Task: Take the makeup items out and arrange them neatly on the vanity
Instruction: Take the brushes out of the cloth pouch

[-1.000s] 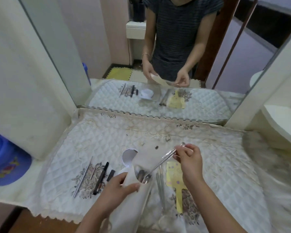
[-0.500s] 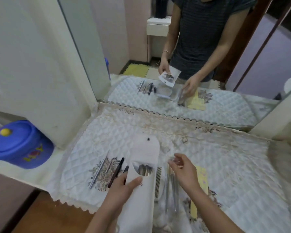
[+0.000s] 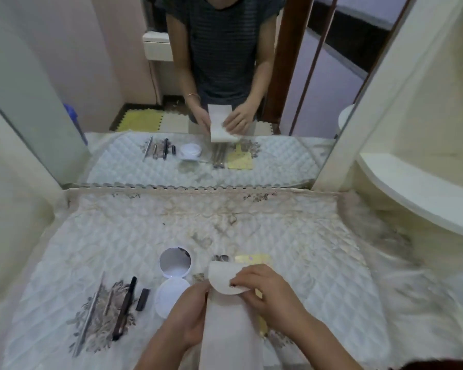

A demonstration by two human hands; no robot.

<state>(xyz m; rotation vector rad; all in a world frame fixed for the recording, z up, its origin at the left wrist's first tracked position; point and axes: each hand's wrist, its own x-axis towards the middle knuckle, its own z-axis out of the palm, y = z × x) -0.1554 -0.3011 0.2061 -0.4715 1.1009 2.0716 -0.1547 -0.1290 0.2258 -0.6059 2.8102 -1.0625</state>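
Note:
A long white pouch [image 3: 229, 324] stands upright at the near edge of the quilted vanity top [image 3: 251, 217]. My left hand [image 3: 190, 319] grips its left side. My right hand [image 3: 265, 289] pinches the pouch's rounded flap [image 3: 222, 279], folded down over the front. To the left lie an open white compact with a mirror [image 3: 173, 279], a small dark cap [image 3: 142, 299], a dark pencil [image 3: 125, 308] and a thin silver tool [image 3: 90, 313]. Behind the pouch, metal tools [image 3: 221, 258] and a yellow card [image 3: 251, 259] are partly hidden.
A large mirror [image 3: 225, 76] rises behind the vanity and reflects a person, the hands and the laid-out items. A cream curved shelf [image 3: 417, 193] sits at the right. A small comb [image 3: 198, 276] lies between compact and pouch.
My right hand has left the metal tools on the cloth and come onto the pouch. The flap, which stood straight up, is now folded down. The camera has shifted.

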